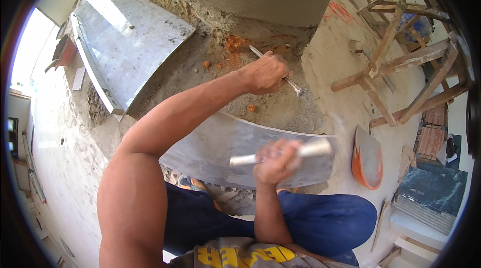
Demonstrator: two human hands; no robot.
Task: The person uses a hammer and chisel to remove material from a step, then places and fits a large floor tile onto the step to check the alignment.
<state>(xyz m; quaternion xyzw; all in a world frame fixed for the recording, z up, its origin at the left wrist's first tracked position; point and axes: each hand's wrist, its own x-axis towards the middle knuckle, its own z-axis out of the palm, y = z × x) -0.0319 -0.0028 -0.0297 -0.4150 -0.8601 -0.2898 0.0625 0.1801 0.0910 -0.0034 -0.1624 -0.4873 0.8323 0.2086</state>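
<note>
My left hand [265, 72] is closed around a metal chisel [292, 85] at the foot of a rough cement wall. The chisel's far end points at exposed orange brick [235, 43]; its mushroomed near end sticks out toward me. Nearer my body, my right hand [277, 161] grips a hammer [315, 148] by its pale handle, apart from the chisel. Motion smears the hammer, so its head is hard to make out. Below both hands lies a curved grey stone slab [240, 142]. Sandy rubble [210, 85] with orange brick bits covers the ground around the chisel.
Another grey slab [135, 27] lies at the left with a long straightedge [92, 65] along its edge. A wooden trestle [396, 62] stands at the right, near an orange basin [367, 160]. Stacked dark tiles [433, 193] sit at the lower right.
</note>
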